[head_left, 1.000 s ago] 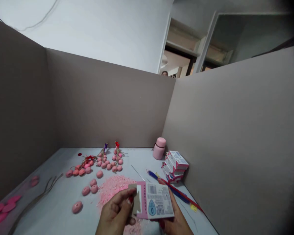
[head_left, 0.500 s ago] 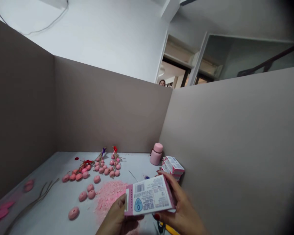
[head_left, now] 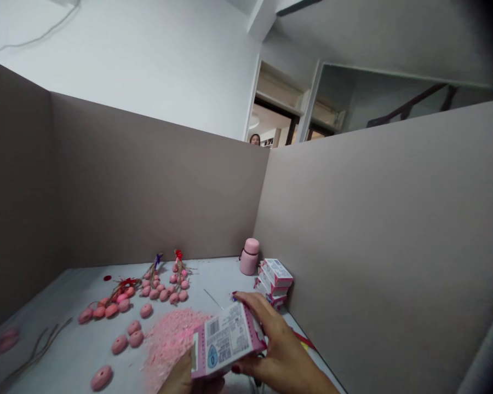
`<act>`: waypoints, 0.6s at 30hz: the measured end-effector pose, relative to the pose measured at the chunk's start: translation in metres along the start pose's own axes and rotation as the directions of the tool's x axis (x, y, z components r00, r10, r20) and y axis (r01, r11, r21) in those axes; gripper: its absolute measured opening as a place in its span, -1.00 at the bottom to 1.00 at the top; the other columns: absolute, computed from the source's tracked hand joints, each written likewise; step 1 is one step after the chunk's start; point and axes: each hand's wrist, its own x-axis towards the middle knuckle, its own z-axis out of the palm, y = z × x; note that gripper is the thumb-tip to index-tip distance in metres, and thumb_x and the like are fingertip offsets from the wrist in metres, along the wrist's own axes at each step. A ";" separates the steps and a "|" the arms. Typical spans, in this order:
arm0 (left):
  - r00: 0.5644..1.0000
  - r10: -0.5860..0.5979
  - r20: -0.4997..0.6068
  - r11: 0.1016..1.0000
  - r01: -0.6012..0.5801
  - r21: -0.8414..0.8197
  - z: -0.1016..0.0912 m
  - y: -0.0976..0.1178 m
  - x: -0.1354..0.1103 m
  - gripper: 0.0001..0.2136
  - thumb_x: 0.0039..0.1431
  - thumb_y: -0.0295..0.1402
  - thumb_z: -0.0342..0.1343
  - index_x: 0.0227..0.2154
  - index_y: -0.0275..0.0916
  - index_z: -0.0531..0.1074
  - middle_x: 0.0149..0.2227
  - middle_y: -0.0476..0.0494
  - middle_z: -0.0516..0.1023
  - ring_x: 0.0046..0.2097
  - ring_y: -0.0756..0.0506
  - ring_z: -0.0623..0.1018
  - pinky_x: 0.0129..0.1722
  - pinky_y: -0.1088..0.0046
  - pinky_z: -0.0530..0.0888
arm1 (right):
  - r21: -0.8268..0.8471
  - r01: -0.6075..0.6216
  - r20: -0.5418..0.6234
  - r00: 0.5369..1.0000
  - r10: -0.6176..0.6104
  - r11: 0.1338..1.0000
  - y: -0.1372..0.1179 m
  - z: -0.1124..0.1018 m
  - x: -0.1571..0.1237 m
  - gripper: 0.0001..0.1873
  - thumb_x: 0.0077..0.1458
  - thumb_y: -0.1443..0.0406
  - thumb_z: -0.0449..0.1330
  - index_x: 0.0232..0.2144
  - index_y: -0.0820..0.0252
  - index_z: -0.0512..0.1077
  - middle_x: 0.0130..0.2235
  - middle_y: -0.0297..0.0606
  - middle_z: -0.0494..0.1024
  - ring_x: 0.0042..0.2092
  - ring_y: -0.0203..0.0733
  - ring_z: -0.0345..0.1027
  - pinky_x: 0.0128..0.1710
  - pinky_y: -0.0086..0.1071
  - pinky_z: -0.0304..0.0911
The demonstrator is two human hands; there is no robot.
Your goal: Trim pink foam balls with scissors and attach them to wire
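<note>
A small pink-and-white cardboard box (head_left: 229, 332) with a barcode and printed text is held low in front of me. My left hand (head_left: 179, 376) grips its left end, closed around it, partly cut off by the bottom edge. My right hand (head_left: 277, 342) clasps the right end, fingers over the top and thumb with red nail below. Beyond the left side of the box lies a heap of pink crumbs (head_left: 166, 334), partly covered by the box and left hand. A thin stick (head_left: 212, 298) rests on the table behind the box.
Similar boxes (head_left: 274, 279) are stacked by the right partition (head_left: 373, 230), beside a pink bottle (head_left: 249, 257). Loose pink beads (head_left: 120, 343) and bead bunches tied with twine (head_left: 175, 279) lie left. Brown twine (head_left: 36, 353) is near the left edge. Another person's head (head_left: 254, 139) shows beyond the partition.
My view has turned slightly right, so the scene sits further left. The box has tilted in my hands, showing more of its right end. Both hands keep hold of it.
</note>
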 end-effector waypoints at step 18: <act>0.840 0.528 -0.122 0.670 -0.325 0.667 -0.057 0.036 0.020 -0.71 -0.22 -0.24 0.25 -0.34 -0.17 0.49 -0.19 -0.09 0.57 -0.01 -0.27 0.43 -0.01 0.33 0.30 | 0.111 -0.340 -0.380 0.854 0.356 0.934 0.096 0.000 -0.001 -0.31 -0.24 0.21 0.31 0.00 0.13 0.24 0.05 -0.11 0.36 0.07 0.04 0.24 0.05 -0.12 0.12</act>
